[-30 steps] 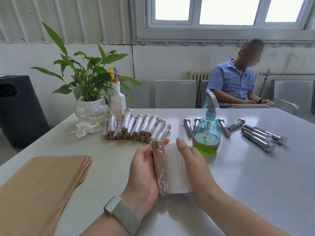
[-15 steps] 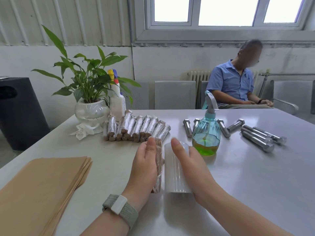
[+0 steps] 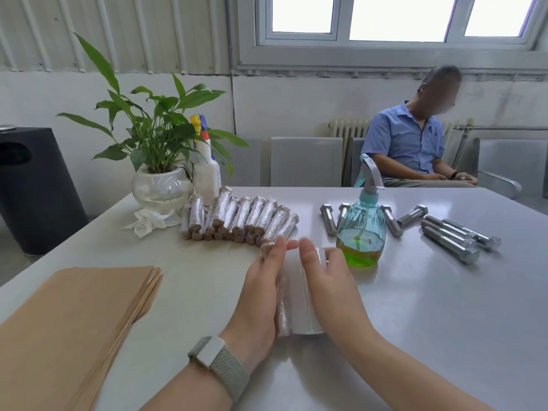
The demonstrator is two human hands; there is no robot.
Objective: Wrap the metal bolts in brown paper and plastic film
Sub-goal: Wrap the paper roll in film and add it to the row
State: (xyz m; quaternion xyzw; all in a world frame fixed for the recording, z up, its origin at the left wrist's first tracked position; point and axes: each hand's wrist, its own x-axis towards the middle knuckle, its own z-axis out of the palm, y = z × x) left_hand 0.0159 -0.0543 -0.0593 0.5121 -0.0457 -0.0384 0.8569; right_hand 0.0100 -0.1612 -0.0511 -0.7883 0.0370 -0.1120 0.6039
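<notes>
A roll of clear plastic film (image 3: 299, 304) lies on the grey table (image 3: 430, 321) between my hands. A brown-paper-wrapped bolt (image 3: 267, 248), partly covered in film, lies along the roll's left side. My left hand (image 3: 262, 289) presses on this bolt with straight fingers and hides most of it. My right hand (image 3: 329, 280) holds the roll from the right, thumb on top. Several finished wrapped bolts (image 3: 237, 218) are piled behind. Bare metal bolts (image 3: 450, 237) lie at the right. A stack of brown paper (image 3: 74, 321) sits at the near left.
A teal spray bottle (image 3: 360, 232) with green liquid stands just beyond my right hand. A potted plant (image 3: 160, 185), a white bottle (image 3: 207, 173) and a crumpled tissue (image 3: 148, 222) sit at the back left. A person (image 3: 409, 143) sits behind the table. A black bin (image 3: 29, 188) stands left.
My left hand went from gripping the wrapped bolt to lying flat over it. Bolt and roll shifted away from me, toward the pile.
</notes>
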